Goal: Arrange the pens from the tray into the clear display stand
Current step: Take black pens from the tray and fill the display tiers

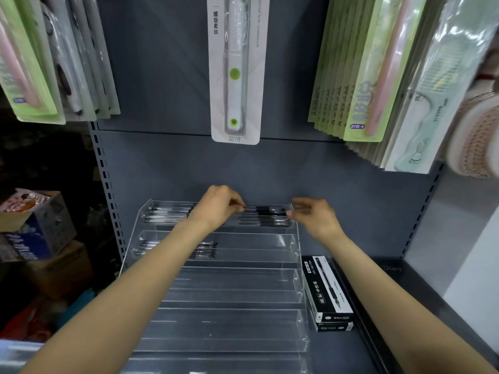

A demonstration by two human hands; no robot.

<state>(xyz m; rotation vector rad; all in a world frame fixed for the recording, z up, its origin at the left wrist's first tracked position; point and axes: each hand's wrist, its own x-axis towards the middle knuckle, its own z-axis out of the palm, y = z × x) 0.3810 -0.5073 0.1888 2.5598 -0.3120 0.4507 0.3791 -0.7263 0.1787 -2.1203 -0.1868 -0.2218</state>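
A clear stepped display stand (224, 292) sits on the grey shelf, with several tiers. Over its top tier I hold a black-and-clear pen (266, 209) lying sideways. My left hand (218, 207) pinches the pen's left end and my right hand (313, 214) pinches its right end. Several more pens (263, 222) lie in the right half of the top tier just below it, and others (167, 214) in the left half. A few pens (205, 249) rest in the second tier, partly hidden by my left forearm. The lower tiers hold nothing.
Two stacked black-and-white gel pen boxes (326, 290) stand to the right of the stand. A packaged toothbrush (236, 68) hangs on the back panel above, with rows of hanging packs (370, 76) to either side. Cardboard boxes (40, 225) are piled at the left.
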